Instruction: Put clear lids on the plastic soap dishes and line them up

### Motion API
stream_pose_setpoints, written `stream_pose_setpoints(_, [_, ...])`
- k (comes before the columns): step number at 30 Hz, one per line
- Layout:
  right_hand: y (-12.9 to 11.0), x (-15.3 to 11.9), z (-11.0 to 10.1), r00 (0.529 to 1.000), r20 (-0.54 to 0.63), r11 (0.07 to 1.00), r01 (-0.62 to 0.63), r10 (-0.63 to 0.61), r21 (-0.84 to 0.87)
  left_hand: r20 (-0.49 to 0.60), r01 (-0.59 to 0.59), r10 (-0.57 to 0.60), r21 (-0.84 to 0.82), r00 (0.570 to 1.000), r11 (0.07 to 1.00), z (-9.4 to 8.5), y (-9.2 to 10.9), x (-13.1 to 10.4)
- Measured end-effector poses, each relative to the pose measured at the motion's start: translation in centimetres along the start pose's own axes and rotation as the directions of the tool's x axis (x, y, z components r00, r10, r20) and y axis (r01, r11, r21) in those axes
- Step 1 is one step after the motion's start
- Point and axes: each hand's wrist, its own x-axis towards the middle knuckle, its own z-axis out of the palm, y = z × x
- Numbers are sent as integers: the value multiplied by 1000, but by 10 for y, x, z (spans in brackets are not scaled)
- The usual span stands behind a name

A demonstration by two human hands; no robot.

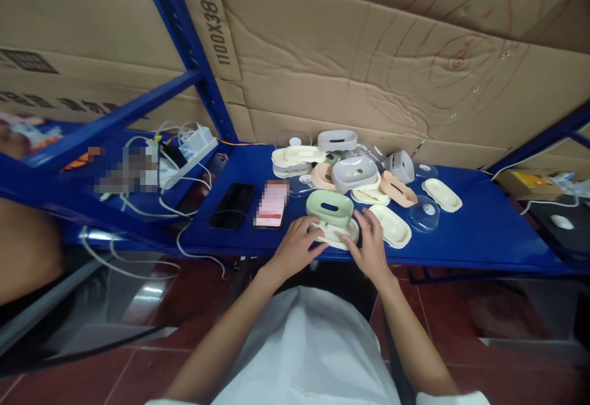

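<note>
At the front edge of the blue shelf lies a cream oval tray [338, 235], with a green oval dish [330, 208] with a dark slot right behind it; the dish overlaps its rear edge. My left hand [298, 243] curls around the tray's left end, thumb toward the front. On the other end, my right hand [370, 245] has its thumb at the front rim and its fingers near the green dish's right side. Both hands grip the tray between them. Its underside is hidden.
Behind lies a pile of grey dishes [354, 173], peach dishes [398, 190] and cream trays. Clear plastic covers [422, 214] and another cream tray [391, 227] are to the right. A black phone [232, 206] and a lit phone [271, 204] lie left, near cables and a power strip [196, 150].
</note>
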Motion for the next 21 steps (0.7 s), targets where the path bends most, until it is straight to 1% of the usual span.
stream_pose_setpoints(4, [-4, 11, 2, 994, 105, 1000, 3, -3, 1, -12, 41, -42, -13, 999, 999, -1, -4, -6])
stream_pose_setpoints(5, [-4, 12, 3, 994, 112, 1000, -2, 0, 15, -20, 52, -52, -19, 998, 998, -2, -5, -8])
stream_pose_setpoints(7, [-4, 11, 5, 997, 76, 998, -34, 30, 54, -42, 68, -69, -31, 997, 997, -1, -5, -10])
stream_pose_setpoints(10, [-2, 3, 8, 996, -43, 992, -69, 74, 107, -100, 85, -89, -41, 991, 996, 0, -4, -11])
stream_pose_setpoints(11, [-1, 1, 9, 996, -62, 992, -60, 68, 115, -123, 89, -94, -44, 988, 995, 0, -4, -11])
stream_pose_setpoints(13, [-1, -2, 9, 998, -54, 993, -20, 26, 118, -151, 94, -101, -51, 983, 994, 1, -3, -10])
stream_pose_setpoints(14, [-1, -3, 9, 999, -39, 994, 2, 3, 113, -148, 100, -107, -59, 983, 993, 1, -3, -9])
stream_pose_setpoints(18, [-3, -1, 5, 998, -7, 995, 67, -66, 69, -82, 138, -141, -40, 987, 990, 3, -5, -10])
stream_pose_setpoints(21, [-3, 0, 4, 994, -2, 993, 109, -109, 32, -89, 139, -142, -41, 986, 990, 5, -6, -11])
